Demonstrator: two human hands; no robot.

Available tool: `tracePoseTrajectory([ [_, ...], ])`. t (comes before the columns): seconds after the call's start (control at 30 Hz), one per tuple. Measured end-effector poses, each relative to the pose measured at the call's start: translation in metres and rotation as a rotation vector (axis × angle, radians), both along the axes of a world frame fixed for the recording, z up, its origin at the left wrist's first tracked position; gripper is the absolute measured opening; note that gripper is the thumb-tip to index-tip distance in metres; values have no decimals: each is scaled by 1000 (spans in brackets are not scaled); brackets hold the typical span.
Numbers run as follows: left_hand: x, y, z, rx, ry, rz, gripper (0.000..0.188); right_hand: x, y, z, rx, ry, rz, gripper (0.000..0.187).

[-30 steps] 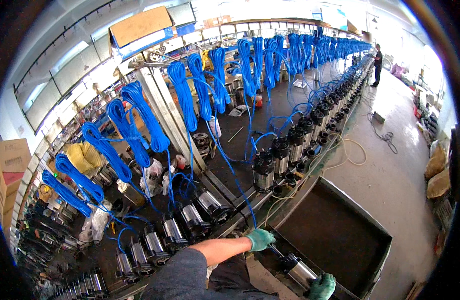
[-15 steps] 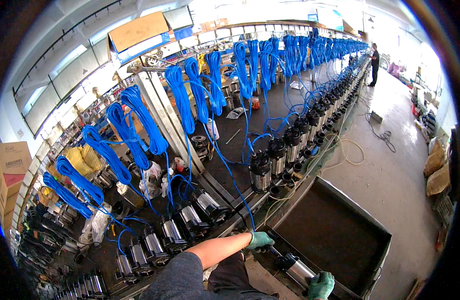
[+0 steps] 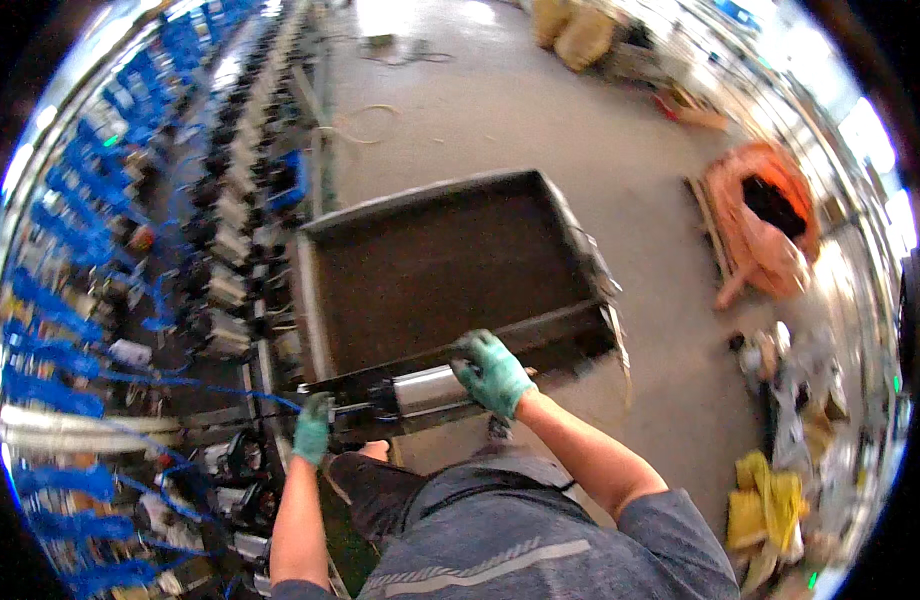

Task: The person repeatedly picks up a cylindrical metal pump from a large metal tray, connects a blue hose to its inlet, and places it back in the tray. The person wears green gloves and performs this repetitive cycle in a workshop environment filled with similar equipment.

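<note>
A silver cylindrical pump motor [image 3: 425, 391] with a black end lies sideways along the near side of the metal tray. My right hand [image 3: 492, 375], in a green glove, is closed over its right end. The gloved left hand [image 3: 312, 428] is closed at the other side, around the tip of the thin shaft [image 3: 352, 408] that sticks out of the black end. A blue cable [image 3: 270, 397] runs in from the left and meets the left hand; the fingers hide where it ends.
The deep, dark tray [image 3: 435, 190] stands just beyond my hands. To the left, rows of motors [image 3: 230, 262] stand beside hanging blue cable coils [image 3: 65, 235], blurred. An orange sack [image 3: 770, 245] and a yellow bag [image 3: 765, 500] lie on the right. A loose hose [image 3: 365, 135] lies on the floor.
My view has swung to the right, so the tray now sits in the middle and the racks at the left. Both hands still hold the motor and shaft.
</note>
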State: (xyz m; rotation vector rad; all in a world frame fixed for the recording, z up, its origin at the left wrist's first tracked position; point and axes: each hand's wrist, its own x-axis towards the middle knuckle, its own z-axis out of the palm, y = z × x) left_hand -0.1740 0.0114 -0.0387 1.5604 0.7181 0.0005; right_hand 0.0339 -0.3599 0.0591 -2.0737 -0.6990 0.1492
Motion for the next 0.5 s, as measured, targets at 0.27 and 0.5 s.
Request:
tracePoseTrajectory([
  [0.27, -51, 8, 19, 540, -82, 310, 42, 32, -221, -84, -327, -98, -924, 33],
  [0.5, -11, -80, 86, 396, -238, 189, 37, 64, -254, -71, 142, 1195, -668, 24],
])
